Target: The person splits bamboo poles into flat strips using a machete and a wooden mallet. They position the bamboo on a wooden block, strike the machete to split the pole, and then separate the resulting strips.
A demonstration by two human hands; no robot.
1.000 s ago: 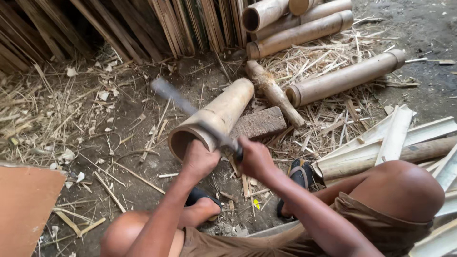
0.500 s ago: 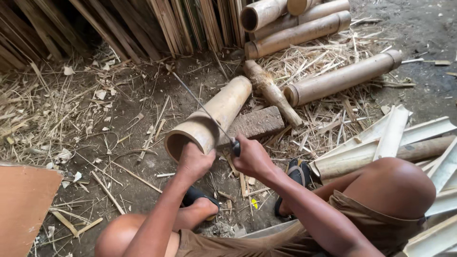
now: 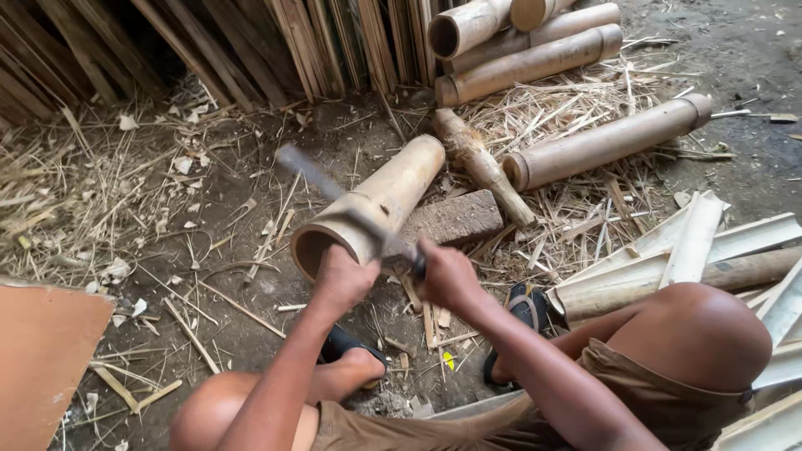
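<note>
- Two hands worked one bamboo section [image 3: 380,209], propped on a brick [image 3: 451,219].
- Left hand [image 3: 342,280] gripped its open rim.
- Right hand [image 3: 447,276] clenched a blurred blade [image 3: 322,179] over it.

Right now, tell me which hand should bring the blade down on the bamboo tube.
Right. The right hand grips the handle of the long blade, which is raised and blurred above the bamboo tube. The left hand presses on the tube's open near end, likely steadying it on the brick.
</note>
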